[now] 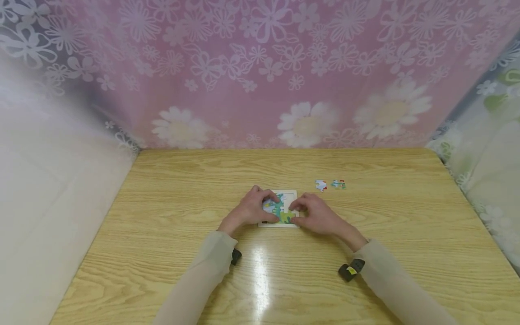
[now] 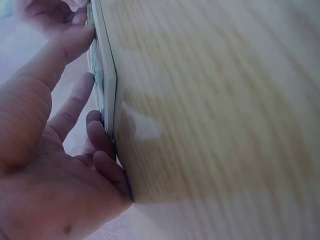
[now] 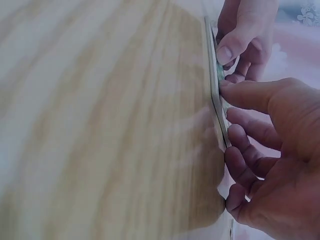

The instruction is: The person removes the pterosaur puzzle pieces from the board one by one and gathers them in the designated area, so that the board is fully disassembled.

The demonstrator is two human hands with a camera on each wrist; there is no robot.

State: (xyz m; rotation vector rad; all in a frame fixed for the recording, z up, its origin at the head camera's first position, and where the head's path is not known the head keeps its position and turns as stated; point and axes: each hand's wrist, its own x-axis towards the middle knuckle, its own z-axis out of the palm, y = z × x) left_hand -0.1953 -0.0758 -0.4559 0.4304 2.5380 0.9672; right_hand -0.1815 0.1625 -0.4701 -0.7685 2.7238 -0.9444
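Note:
A small jigsaw puzzle board point(image 1: 278, 225) with a white frame lies on the table, with colourful green and blue pieces fitted inside. My left hand point(image 1: 253, 207) is at its left side, thumb and index finger touching the pieces on top. In the left wrist view, this index finger point(image 2: 75, 105) is fairly straight, while others bend at the frame's edge. At the lower right of the board, my right hand point(image 1: 318, 215) pinches a green puzzle piece point(image 1: 286, 217) between thumb and index finger. Part of that piece is hidden by the fingertips. Pale tray bottom shows above it.
Two loose puzzle pieces, a whitish one point(image 1: 321, 185) and a green and red one point(image 1: 338, 184), lie beyond my right hand. The wooden table point(image 1: 183, 180) meets a flowered pink curtain point(image 1: 243, 90) at its back edge. Pale curtains hang at both sides.

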